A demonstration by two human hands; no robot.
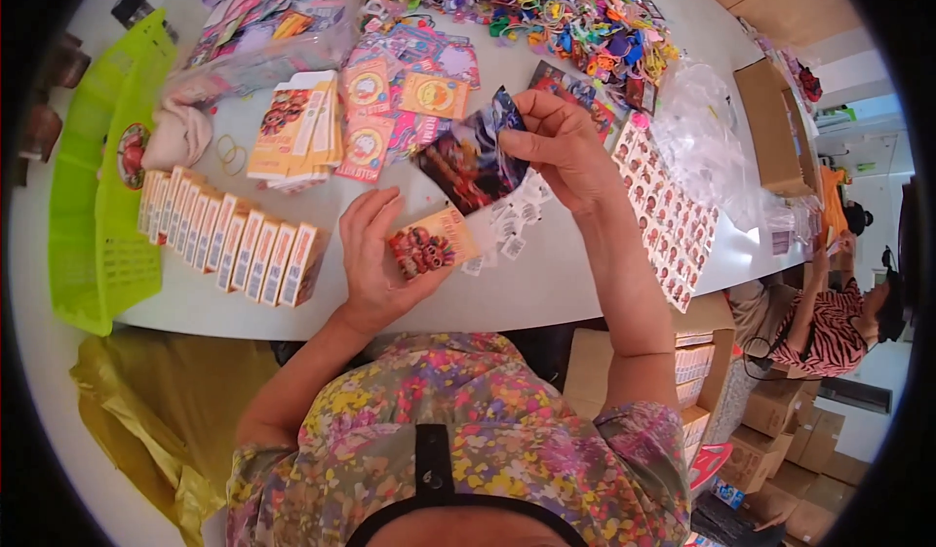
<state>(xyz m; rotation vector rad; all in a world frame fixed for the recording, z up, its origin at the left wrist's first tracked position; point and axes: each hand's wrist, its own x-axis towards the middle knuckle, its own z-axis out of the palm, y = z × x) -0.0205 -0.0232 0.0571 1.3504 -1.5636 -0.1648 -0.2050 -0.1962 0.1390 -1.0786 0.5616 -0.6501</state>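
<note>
My left hand (369, 259) is closed round a small orange card box (434, 243) with a reddish cartoon picture on its front. Pinched between the thumb and fingers of my right hand (565, 147) is a dark, glossy foil packet (476, 160), held by its upper right corner. The packet is tilted, just above and to the right of the box. Beneath it, small white printed labels (512, 225) lie on the table. Behind my left hand are pink and orange picture cards (370, 89) and a stack of flattened orange boxes (297, 128).
A row of filled orange boxes (229, 245) stands at the left beside a green plastic basket (122, 186). Colourful trinkets (585, 11) heap at the back, near a bag of packets (273, 20). A sticker sheet (663, 215) lies right; another person (829, 323) sits beyond.
</note>
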